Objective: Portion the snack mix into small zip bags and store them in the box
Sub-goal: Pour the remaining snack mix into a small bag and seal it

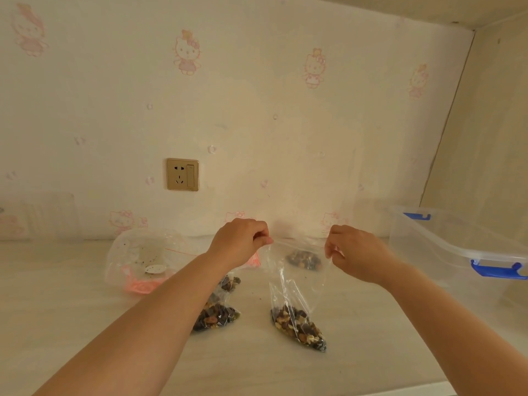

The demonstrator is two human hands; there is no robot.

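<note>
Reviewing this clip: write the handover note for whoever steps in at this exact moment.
Left hand and right hand each pinch a top corner of the held bag, which hangs with snack mix at its bottom.
Three filled bags lie on the table: one under the left forearm, one behind it, one behind the held bag.
The big bag sits left, nearly empty.
The box stands right, open; no bags visible inside.
Left: seal the held bag if unsealed, then box all four.

Left forearm [160, 307] hides part of filled bag [218, 315].
</note>
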